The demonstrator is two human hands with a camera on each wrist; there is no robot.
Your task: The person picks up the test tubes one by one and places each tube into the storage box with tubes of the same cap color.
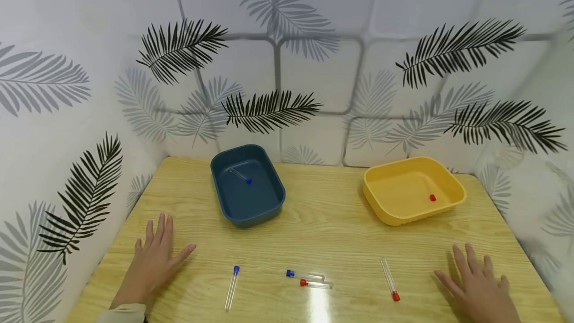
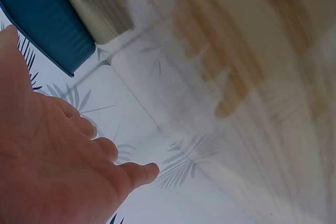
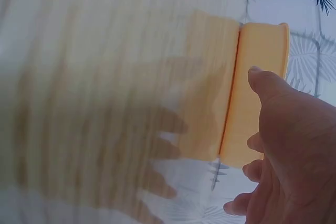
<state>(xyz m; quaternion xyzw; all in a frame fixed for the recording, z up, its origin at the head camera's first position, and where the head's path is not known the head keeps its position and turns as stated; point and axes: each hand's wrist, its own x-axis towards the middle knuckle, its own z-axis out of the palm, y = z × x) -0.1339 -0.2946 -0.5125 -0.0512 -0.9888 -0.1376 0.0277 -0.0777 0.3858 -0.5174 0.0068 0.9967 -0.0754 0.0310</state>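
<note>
My left hand [image 1: 154,260] is over the table's left side, fingers spread and straight, holding nothing. To its right lies a clear test tube with a blue cap [image 1: 236,269]. At the middle, a second blue-capped tube [image 1: 309,276] lies beside a red-capped tube [image 1: 317,284]. Another red-capped test tube [image 1: 389,279] lies further right, its cap toward me. My right hand [image 1: 480,285], also spread with nothing in it, is to the right of that tube. In the right wrist view, the right hand [image 3: 294,140] appears in front of the yellow tray's side.
A dark blue tray [image 1: 257,221] stands at the back left with one blue-capped tube [image 1: 241,176] inside. At the back right is a yellow tray [image 1: 381,208], where a red cap [image 1: 432,197] shows. Leaf-patterned cloth [image 1: 314,79] surrounds the wooden table [image 1: 323,203].
</note>
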